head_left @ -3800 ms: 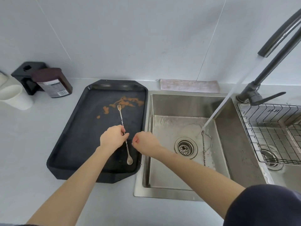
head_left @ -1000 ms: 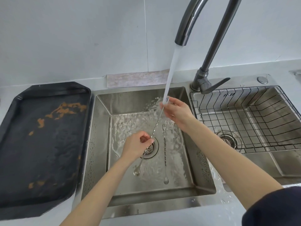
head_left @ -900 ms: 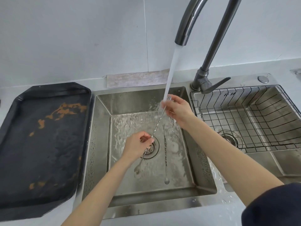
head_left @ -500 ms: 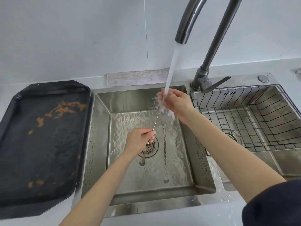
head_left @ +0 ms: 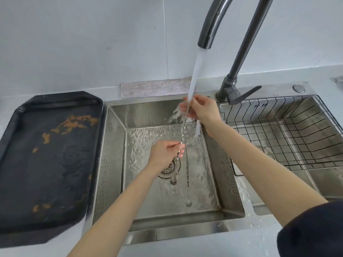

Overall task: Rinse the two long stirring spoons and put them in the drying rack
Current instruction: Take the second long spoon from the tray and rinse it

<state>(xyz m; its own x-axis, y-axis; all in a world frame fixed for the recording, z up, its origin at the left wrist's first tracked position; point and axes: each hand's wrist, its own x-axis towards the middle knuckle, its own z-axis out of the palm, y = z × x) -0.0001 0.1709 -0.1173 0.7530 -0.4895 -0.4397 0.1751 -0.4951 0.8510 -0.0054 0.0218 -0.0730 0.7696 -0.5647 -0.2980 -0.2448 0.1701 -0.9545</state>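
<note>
Spoon (head_left: 182, 133) pinched between fingers of both hands, under running water.

I see one twisted-stem stirring spoon (head_left: 182, 134) tilted under the water stream, bowl lowest; the second spoon (head_left: 187, 175) lies flat on the sink floor (head_left: 200, 193).

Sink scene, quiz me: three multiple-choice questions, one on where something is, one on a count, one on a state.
1. Where is the spoon that nobody holds?
A. lying in the left basin
B. in the wire rack
C. on the black tray

2. How many spoons are in the drying rack?
A. two
B. one
C. none

3. The faucet is:
A. off
B. running
C. dripping

Answers: 1 A, it lies on the basin floor beside the drain. 2 C, the rack holds no spoons. 3 B, a full stream hits the held spoon between the right hand and left hand.
</note>
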